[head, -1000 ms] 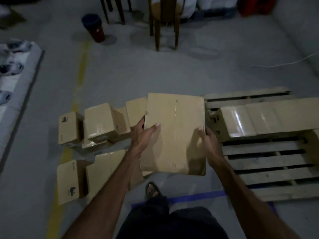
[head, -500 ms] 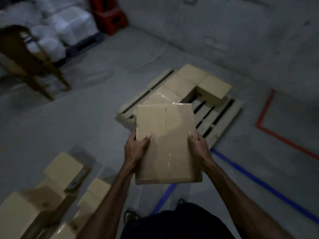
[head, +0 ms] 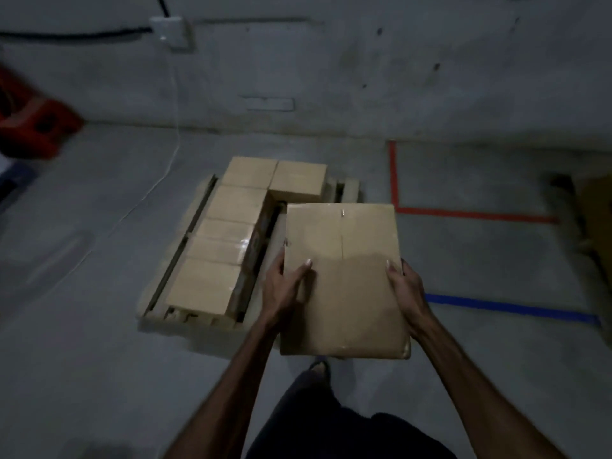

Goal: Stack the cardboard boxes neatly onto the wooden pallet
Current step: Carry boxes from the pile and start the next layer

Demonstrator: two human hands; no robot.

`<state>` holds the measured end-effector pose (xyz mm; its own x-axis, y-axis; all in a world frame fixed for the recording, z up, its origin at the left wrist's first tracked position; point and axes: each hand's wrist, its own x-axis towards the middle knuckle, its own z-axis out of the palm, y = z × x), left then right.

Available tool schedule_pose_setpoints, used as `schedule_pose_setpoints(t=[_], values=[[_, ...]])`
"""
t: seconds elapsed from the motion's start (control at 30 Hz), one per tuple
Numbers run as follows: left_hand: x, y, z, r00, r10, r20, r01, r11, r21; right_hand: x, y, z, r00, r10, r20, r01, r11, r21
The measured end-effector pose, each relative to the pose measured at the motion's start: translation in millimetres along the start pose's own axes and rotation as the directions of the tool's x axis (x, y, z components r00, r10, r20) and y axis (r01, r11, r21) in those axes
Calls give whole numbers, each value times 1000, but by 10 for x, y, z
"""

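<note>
Left of the left hand (head: pixel 287 286), stacked boxes (head: pixel 228 226) lining the wooden pallet (head: pixel 155 309). Clamped between left hand and right hand (head: pixel 405 289), the cardboard box (head: pixel 344 270) (over bare slats). Best lowered flush against that row, edges squared.

held box (head: pixel 344 279): matt brown cardboard, smooth, faint centre seam with clear tape giving a slight sheen. stacked boxes (head: pixel 231 226): same matt cardboard, one has a glossy tape strip catching light. pallet (head: pixel 155 309): pale bare wood, rough, unfinished. floor (head: pixel 82 359): grey concrete, matt, scuffed. wall (head: pixel 397 61): grey concrete, stained and pitted. floor tape: red (head: pixel 463 214) and blue (head: pixel 510 308), smooth. crate (head: pixel 33 124): red plastic
</note>
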<state>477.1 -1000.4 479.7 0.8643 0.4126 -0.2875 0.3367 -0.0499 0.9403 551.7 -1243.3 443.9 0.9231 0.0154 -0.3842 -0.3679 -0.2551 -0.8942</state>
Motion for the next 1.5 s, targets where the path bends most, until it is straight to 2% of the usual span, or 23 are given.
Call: schedule_pose_setpoints(t=[0.27,0.37,0.6,0.73,0.87,0.97,1.07,1.13,1.3,1.5], values=[[888,330,656,953,23,302,-27,1000,11,456,-45,-390,961,87,-262,-53,990,133],[1142,405,864,947,41,319,-57,998,42,572,-88,-498,946,113,-304,-63,984,168],[1701,605,1537,916,3,401,-24,999,47,1169,-204,-906,915,169,-366,-99,974,204],[2096,705,1983,935,-39,351,28,999,36,1718,-303,-1215,930,168,-328,-121,980,161],[2357,897,2419,958,-24,286,27,1000,-8,2332,-517,-1563,953,137,-269,-118,989,84],[2534,1044,2673,983,-65,174,77,995,-64,2835,-740,-1793,976,97,-197,-99,995,-5],[2717,1102,2800,995,-61,74,66,995,-71,3361,-945,-1892,993,54,-108,-65,993,-95],[2794,1088,2802,999,-50,1,50,997,-61,3637,-1087,-1837,1000,19,-21,-22,989,-149],[2999,1138,2681,971,-136,-196,117,988,-104,4170,-1399,-1497,990,-30,136,61,971,-230],[3403,1002,2530,924,-204,-323,155,973,-172,4599,-1768,-965,967,-34,253,117,940,-321]])
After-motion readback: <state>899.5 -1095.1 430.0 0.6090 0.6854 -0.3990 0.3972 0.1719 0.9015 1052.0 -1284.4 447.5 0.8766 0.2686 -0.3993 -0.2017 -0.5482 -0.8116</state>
